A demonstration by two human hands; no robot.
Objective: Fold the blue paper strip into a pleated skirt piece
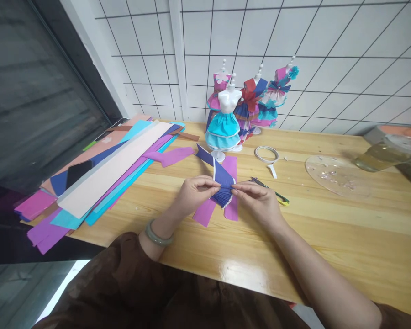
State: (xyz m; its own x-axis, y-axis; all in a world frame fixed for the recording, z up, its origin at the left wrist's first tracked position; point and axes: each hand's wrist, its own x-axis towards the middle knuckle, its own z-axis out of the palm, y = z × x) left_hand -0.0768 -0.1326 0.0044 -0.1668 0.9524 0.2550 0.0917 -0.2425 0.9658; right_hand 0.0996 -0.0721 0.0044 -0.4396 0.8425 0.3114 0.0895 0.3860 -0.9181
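Note:
Between my hands is a dark blue paper strip (222, 174) with white edges, its near part gathered into fine pleats and its far end loose and folded over. My left hand (199, 194) pinches the pleated part from the left, thumb against fingers. From the right, my right hand (258, 200) pinches the same strip at its white edge. Under it, purple paper strips (231, 212) lie on the table. Just beyond my right hand is a cutter knife (281, 199) with a yellow end, partly hidden by the hand.
A mini mannequin (226, 123) in a turquoise tiered skirt stands beyond my hands, with several dressed mannequins (250, 103) behind. Coloured paper strips (116, 169) and a phone (78, 173) lie left. A tape roll (266, 154), a clear plate (329, 176) and a cup (376, 154) are right.

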